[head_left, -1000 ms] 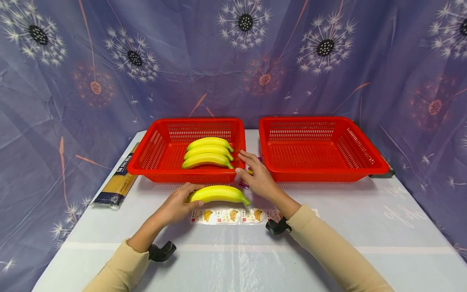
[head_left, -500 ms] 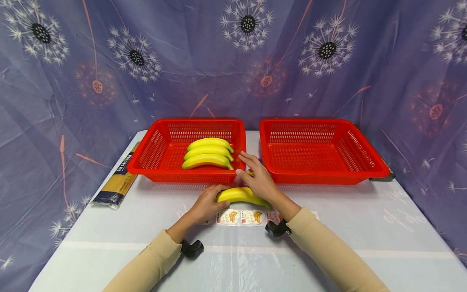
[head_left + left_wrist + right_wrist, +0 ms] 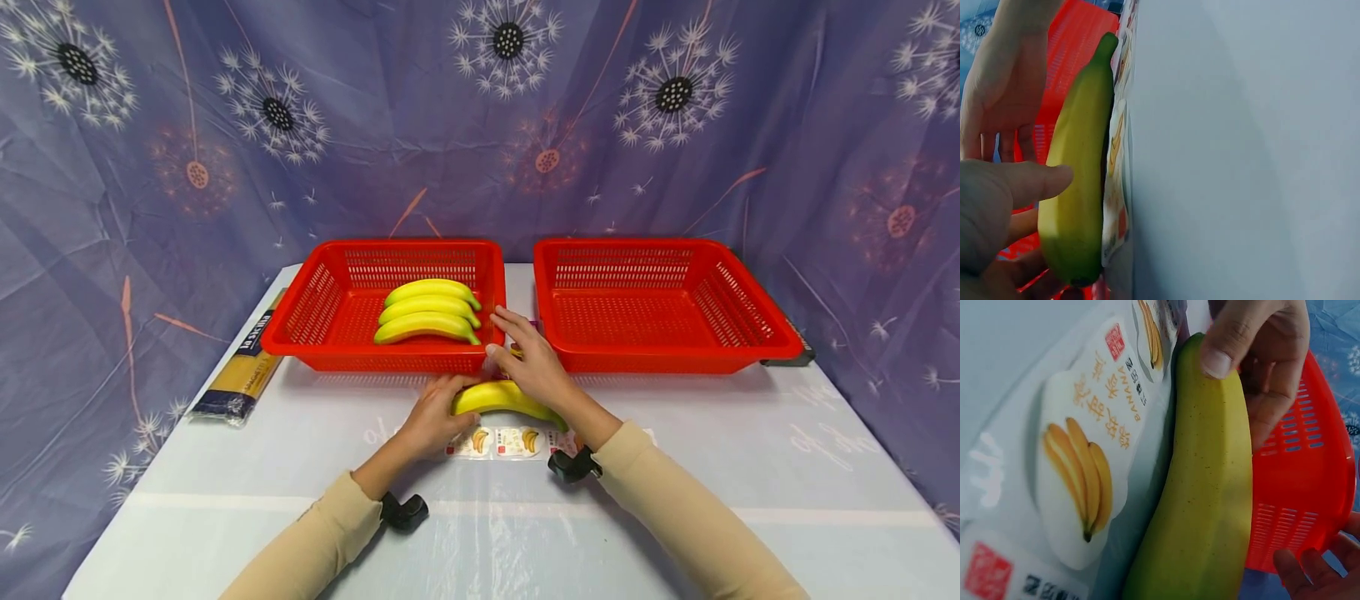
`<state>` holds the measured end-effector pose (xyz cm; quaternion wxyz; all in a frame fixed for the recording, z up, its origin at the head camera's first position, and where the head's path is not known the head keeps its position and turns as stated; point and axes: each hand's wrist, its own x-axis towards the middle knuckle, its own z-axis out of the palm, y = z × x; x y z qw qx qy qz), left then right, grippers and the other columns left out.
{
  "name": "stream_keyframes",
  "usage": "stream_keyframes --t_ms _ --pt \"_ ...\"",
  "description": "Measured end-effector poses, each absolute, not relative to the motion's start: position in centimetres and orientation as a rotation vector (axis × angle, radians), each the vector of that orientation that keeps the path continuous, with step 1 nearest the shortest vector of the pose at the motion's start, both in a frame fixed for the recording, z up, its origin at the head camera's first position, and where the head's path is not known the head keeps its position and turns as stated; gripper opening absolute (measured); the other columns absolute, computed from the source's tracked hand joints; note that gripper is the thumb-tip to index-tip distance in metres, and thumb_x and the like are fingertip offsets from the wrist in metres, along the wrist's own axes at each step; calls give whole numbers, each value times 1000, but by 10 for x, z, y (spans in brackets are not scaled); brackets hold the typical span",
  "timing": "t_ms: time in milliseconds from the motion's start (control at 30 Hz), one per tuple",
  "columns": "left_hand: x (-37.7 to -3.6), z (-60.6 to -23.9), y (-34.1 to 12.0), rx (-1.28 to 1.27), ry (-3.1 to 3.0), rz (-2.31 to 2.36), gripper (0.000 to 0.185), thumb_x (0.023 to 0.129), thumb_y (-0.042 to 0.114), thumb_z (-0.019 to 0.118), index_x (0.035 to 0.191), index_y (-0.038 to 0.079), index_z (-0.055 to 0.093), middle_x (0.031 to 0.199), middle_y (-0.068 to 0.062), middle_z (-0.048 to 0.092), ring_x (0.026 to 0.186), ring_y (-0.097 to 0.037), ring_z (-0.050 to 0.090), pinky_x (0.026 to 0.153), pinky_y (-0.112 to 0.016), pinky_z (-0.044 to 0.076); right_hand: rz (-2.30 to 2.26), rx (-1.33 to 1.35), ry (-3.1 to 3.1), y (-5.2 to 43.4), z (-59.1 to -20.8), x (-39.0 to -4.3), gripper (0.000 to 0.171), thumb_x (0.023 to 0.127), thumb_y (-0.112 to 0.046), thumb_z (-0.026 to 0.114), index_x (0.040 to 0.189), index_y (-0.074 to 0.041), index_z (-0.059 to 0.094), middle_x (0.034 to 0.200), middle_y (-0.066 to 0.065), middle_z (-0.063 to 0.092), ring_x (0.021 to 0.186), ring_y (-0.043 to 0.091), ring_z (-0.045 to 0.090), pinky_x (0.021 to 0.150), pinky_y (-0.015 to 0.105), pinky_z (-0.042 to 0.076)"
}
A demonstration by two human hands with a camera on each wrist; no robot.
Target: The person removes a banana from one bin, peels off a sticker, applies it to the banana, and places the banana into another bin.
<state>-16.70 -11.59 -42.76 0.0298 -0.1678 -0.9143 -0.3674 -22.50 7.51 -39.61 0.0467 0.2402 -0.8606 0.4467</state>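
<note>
My left hand (image 3: 438, 417) holds a yellow banana (image 3: 504, 397) by its left end, just in front of the left red basket (image 3: 375, 358). In the left wrist view the thumb lies across the banana (image 3: 1082, 144), with fingers behind it. The banana's stem end points right, partly under my right forearm. My right hand (image 3: 534, 362) is at the basket's front right corner, fingers extended against its side; the right wrist view shows those fingertips (image 3: 1291, 569) by the red wall. A strip of banana stickers (image 3: 519, 442) lies on the table beside the held banana.
Inside the left basket, 3 bananas (image 3: 427, 327) lie side by side. A second red basket (image 3: 660, 361) stands to the right. A spaghetti pack (image 3: 240, 367) lies at the left table edge. Between the baskets is a purple packet (image 3: 534, 323), mostly hidden by my right hand.
My left hand has carried the banana to the right along the sticker strip, mostly in the first half second. The right hand has stayed at the basket corner.
</note>
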Motion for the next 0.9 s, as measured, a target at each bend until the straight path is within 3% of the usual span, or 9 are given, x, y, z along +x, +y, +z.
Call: stream_keyframes --t_ms 167,367,600,900 --pt "-161 -424 -109 -546 -2672 -936 47 73 16 77 118 10 63 103 -9 59 96 -25 46 82 -38 34 1365 773 -2607 85 -394 -214 56 92 -30 59 143 -13 41 154 1 31 136 26 40 99 47 45" --pt "-148 -419 -88 -673 -2498 -915 38 74 15 76 110 11 66 103 -5 60 97 -24 46 83 -39 35 1374 799 -2554 108 -391 -190 51 92 -28 59 140 -17 45 146 4 44 130 26 48 99 47 45" --pt "-131 -426 -58 -740 -2630 -1141 28 78 18 72 105 11 69 95 -7 60 92 -17 45 82 -32 35 1332 709 -2528 149 -394 -161 41 89 -17 63 130 -20 55 125 1 59 103 15 61 89 34 51" --pt "-128 -440 -41 -615 -2696 -1311 22 76 12 72 99 11 71 85 -6 57 84 -10 38 75 -23 31 1178 578 -2542 203 -412 -142 41 83 -9 69 123 -14 61 112 2 63 97 2 57 80 24 51"
